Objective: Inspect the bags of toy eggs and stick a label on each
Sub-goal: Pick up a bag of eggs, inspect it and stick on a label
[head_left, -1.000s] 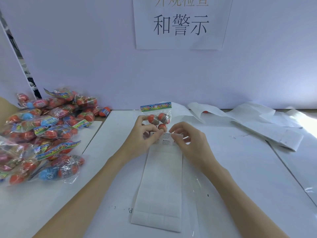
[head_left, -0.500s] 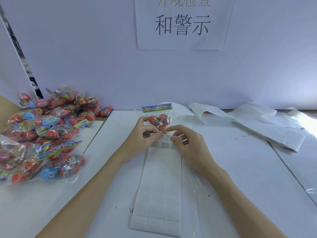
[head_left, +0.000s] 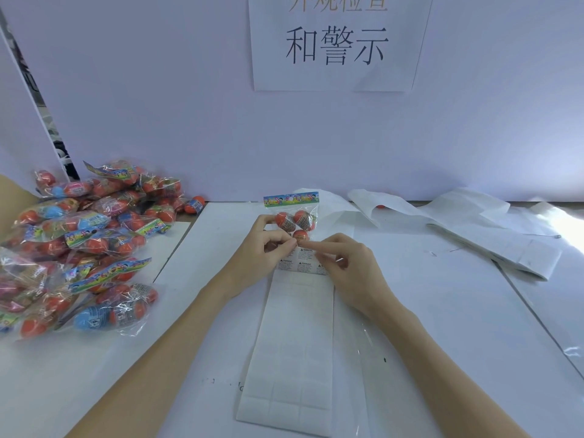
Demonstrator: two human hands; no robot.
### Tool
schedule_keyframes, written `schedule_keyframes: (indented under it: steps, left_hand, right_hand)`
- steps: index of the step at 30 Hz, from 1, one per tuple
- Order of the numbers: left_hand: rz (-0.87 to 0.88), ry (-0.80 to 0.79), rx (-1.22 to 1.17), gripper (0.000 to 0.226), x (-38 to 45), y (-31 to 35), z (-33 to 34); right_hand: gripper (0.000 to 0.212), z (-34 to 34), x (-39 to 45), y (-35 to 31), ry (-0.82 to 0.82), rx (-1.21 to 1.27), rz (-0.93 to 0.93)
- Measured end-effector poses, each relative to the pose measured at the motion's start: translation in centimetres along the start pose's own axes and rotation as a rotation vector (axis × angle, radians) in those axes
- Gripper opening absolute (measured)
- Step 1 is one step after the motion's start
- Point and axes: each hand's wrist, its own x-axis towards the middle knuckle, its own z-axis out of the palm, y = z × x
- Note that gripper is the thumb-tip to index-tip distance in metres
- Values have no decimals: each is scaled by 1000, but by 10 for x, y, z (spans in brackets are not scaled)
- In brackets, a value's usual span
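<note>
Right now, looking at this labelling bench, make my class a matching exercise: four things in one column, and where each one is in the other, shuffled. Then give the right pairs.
Things
1. pile of egg bags
2. label sheet
3. paper sign
4. single egg bag

Places
A. up on the back wall
B. flat on the table between the forearms
C. heaped at the left of the table
D. just beyond the fingertips of the left hand and right hand

Pairs: 1-C, 2-B, 3-A, 4-D
</note>
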Motion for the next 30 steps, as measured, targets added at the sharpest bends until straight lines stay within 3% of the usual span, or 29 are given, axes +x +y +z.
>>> schedule_keyframes:
  steps: [12,30]
  left_hand:
    - [4,-2,14,17,0,-1,0]
    - [24,-4,31,23,-1,2,2]
  right_hand:
    - [47,-1,0,3,-11,23,-10]
    - [16,4,0,4,34,-151,-83]
